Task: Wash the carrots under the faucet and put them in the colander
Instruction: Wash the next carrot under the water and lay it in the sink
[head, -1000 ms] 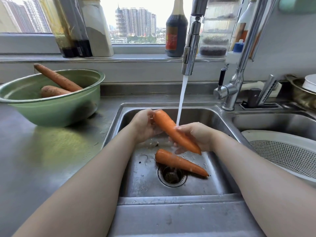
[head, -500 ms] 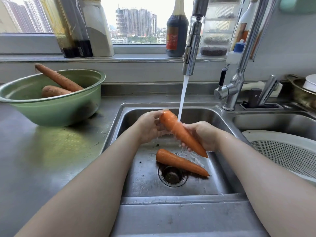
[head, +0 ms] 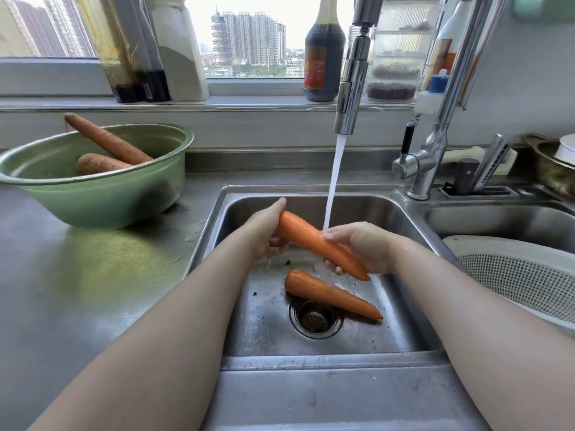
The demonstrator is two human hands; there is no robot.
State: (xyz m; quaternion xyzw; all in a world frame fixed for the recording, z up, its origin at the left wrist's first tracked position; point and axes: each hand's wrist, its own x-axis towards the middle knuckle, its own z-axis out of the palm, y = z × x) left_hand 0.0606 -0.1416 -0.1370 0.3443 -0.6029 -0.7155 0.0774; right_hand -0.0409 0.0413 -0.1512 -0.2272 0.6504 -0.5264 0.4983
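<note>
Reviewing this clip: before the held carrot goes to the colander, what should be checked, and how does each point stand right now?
1. Grip: ok. The left hand and right hand both hold the held carrot.
2. Water on it: ok. The stream from the faucet lands on its upper side.
3. Clean all round: cannot tell; its underside is hidden.
4. Colander ready: ok, at the right basin, partly out of frame.
5. All carrots washed: not ok. The sink carrot lies by the drain; two bowl carrots wait in the green bowl.
</note>
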